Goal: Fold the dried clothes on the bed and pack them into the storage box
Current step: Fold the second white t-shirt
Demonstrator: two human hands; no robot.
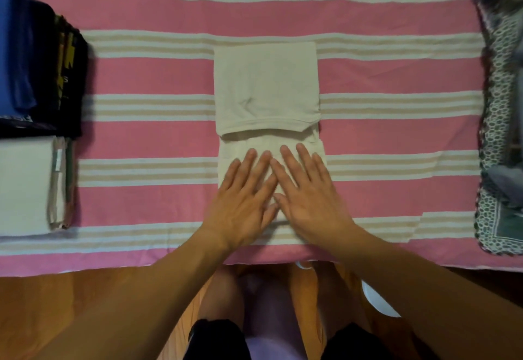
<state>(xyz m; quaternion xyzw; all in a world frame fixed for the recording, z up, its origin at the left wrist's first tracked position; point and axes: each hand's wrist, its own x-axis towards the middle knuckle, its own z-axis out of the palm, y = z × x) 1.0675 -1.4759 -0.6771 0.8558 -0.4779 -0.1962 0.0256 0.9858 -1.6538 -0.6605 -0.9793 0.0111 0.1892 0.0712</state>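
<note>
Pressing: both hands lie flat, palms down, on the near half of a cream garment (pixel 266 85) spread on the bed.
Left hand (pixel 240 201): fingers straight and slightly spread, holding nothing, tips pointing up and to the right; its fingertips touch or overlap those of the other hand.
Right hand (pixel 308 198): fingers straight and fanned, holding nothing, tips pointing up and to the left, resting on the cloth.
Cream garment: a long narrow strip; its far end is folded back toward the person, and the hemmed edge of that fold lies just beyond the fingertips. The part under the fingers is a single flatter layer that runs down to the bed's near edge.
Bedspread (pixel 141 14): pink with bands of white and beige stripes, showing on both sides of the fingers.
Dark stack (pixel 42 62): folded blue and black clothes with a yellow print, far to the left of the left fingers, near the frame's edge.
Pale stack (pixel 28 184): folded white and beige pieces, just nearer than the dark stack, well left of the left fingers.
Patterned cloth (pixel 498 133): grey-green print, well right of the right fingers.
Floor (pixel 70 303): orange-brown wood, below the wrists.
</note>
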